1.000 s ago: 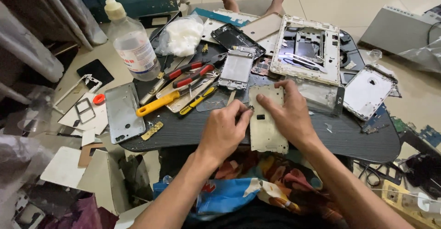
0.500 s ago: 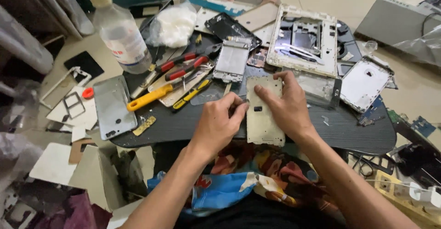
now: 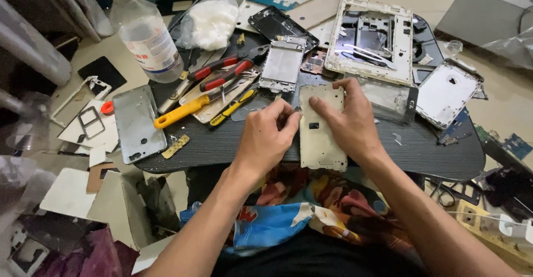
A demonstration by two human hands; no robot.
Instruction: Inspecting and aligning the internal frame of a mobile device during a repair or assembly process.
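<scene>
A pale phone back plate (image 3: 320,138) lies flat near the front edge of a low dark board (image 3: 222,143). My right hand (image 3: 347,121) rests on the plate's upper right part, fingers spread over it and pressing it down. My left hand (image 3: 266,135) is at the plate's left edge, fingertips pinched together against it; whether something small is between them I cannot tell.
Behind the hands lie a silver phone frame (image 3: 283,65), a large white tablet frame (image 3: 373,39), red-handled pliers (image 3: 222,68), a yellow-handled tool (image 3: 183,110), a clear bottle (image 3: 144,32), a grey back cover (image 3: 136,122) and a white cover (image 3: 444,93). Scrap parts litter the floor.
Both hands stay on the plate with only slight finger shifts; the view has dropped a little toward the board.
</scene>
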